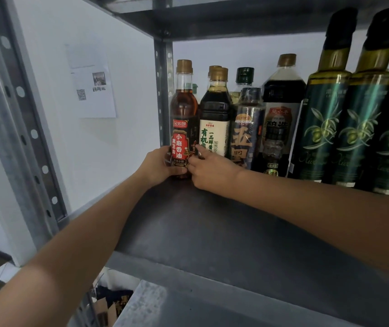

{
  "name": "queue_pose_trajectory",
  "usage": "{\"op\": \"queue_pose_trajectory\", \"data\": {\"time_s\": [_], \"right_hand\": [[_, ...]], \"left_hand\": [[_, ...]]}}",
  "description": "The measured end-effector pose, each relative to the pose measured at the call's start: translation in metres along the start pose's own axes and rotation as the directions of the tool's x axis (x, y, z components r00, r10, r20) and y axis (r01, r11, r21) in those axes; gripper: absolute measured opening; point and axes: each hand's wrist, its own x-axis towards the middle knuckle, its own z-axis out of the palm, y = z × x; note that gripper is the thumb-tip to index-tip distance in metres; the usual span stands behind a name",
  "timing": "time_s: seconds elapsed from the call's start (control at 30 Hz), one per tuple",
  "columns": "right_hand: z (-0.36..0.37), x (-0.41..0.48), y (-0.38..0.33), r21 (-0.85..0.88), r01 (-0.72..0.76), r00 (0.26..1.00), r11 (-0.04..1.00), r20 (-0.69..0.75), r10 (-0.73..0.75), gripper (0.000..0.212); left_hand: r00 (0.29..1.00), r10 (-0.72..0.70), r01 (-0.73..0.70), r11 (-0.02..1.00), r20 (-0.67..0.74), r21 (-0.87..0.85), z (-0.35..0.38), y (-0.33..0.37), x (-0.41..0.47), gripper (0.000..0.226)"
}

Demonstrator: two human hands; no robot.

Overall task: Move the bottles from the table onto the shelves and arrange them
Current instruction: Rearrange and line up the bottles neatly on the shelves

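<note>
Our left hand grips the sesame oil bottle low; our right hand pinches its right side. It stands far left, between the post and the soy sauce bottle, with open shelf nearer us.

White wall, printed sheet on it
</note>
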Motion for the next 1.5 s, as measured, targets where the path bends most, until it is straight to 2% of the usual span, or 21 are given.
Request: {"op": "queue_pose_trajectory", "data": {"time_s": [0.13, 0.27, 0.43, 0.5, 0.53, 0.57, 0.6, 0.67, 0.7, 0.73, 0.77, 0.8, 0.9, 1.0, 1.1, 1.23, 1.37, 1.5], "right_hand": [[0.003, -0.001, -0.014, -0.068, -0.075, 0.997, 0.995, -0.001, 0.075, 0.041], [0.009, -0.007, -0.022, -0.025, -0.151, 0.987, 0.988, -0.062, 0.149, 0.045], [0.010, -0.018, -0.023, 0.025, -0.107, 0.983, 0.994, -0.149, 0.110, 0.039], [0.009, -0.034, -0.024, 0.111, -0.105, 0.968, 0.988, -0.216, 0.128, 0.037], [0.009, -0.047, -0.025, 0.221, -0.107, 0.953, 0.970, -0.254, 0.163, 0.037], [0.010, -0.062, -0.026, 0.377, -0.106, 0.935, 0.920, -0.278, 0.221, 0.037], [0.010, -0.078, -0.028, 0.559, -0.105, 0.915, 0.823, -0.270, 0.300, 0.037], [0.011, -0.114, -0.033, 0.862, -0.124, 0.873, 0.492, -0.141, 0.468, 0.032], [0.014, -0.132, -0.035, 0.939, -0.135, 0.852, 0.315, -0.052, 0.521, 0.028], [0.018, -0.150, -0.038, 0.972, -0.145, 0.844, 0.187, 0.023, 0.536, 0.027], [0.023, -0.167, -0.040, 0.981, -0.156, 0.844, 0.117, 0.071, 0.531, 0.026], [0.028, -0.183, -0.041, 0.981, -0.169, 0.846, 0.093, 0.096, 0.524, 0.025], [0.040, -0.230, -0.041, 0.970, -0.220, 0.836, 0.105, 0.132, 0.533, 0.023], [0.050, -0.276, -0.042, 0.950, -0.286, 0.816, 0.128, 0.172, 0.551, 0.022], [0.056, -0.325, -0.041, 0.921, -0.361, 0.783, 0.144, 0.215, 0.584, 0.020], [0.067, -0.401, -0.038, 0.857, -0.492, 0.734, 0.154, 0.314, 0.602, 0.022], [0.083, -0.492, -0.036, 0.769, -0.627, 0.647, 0.128, 0.422, 0.635, 0.024], [0.100, -0.594, -0.039, 0.662, -0.748, 0.520, 0.048, 0.539, 0.663, 0.028]], "left_hand": [[0.999, 0.041, -0.039, 0.997, -0.031, 0.067, 0.005, -0.001, 0.005, 0.052], [0.997, 0.060, -0.054, 0.992, -0.051, 0.118, 0.009, -0.002, 0.009, 0.048], [0.998, 0.053, -0.046, 0.981, -0.036, 0.191, 0.007, 0.002, 0.007, 0.046], [0.999, -0.033, 0.033, 0.930, -0.005, 0.367, 0.005, 0.008, 0.002, 0.044], [0.996, -0.088, 0.072, 0.860, 0.007, 0.505, 0.004, 0.012, -0.003, 0.045], [0.991, -0.133, 0.096, 0.769, 0.011, 0.632, 0.003, 0.017, -0.010, 0.046], [0.987, -0.159, 0.105, 0.683, 0.008, 0.723, 0.002, 0.022, -0.018, 0.046], [0.989, -0.151, 0.084, 0.586, 0.007, 0.806, 0.004, 0.035, -0.040, 0.041], [0.993, -0.113, 0.048, 0.575, 0.021, 0.817, 0.008, 0.043, -0.053, 0.038], [0.997, -0.063, -0.003, 0.581, 0.049, 0.814, 0.015, 0.054, -0.067, 0.035], [0.997, -0.005, -0.064, 0.600, 0.083, 0.797, 0.023, 0.066, -0.080, 0.033], [0.992, 0.056, -0.126, 0.620, 0.117, 0.775, 0.033, 0.080, -0.093, 0.033], [0.952, 0.236, -0.304, 0.658, 0.194, 0.689, 0.066, 0.125, -0.124, 0.033], [0.891, 0.370, -0.449, 0.631, 0.264, 0.633, 0.103, 0.168, -0.143, 0.031], [0.838, 0.435, -0.543, 0.601, 0.330, 0.586, 0.140, 0.211, -0.154, 0.030], [0.776, 0.527, -0.625, 0.568, 0.346, 0.536, 0.187, 0.269, -0.168, 0.030], [0.703, 0.594, -0.707, 0.523, 0.392, 0.476, 0.240, 0.343, -0.189, 0.033], [0.654, 0.615, -0.756, 0.547, 0.441, 0.359, 0.302, 0.421, -0.213, 0.037]]}}
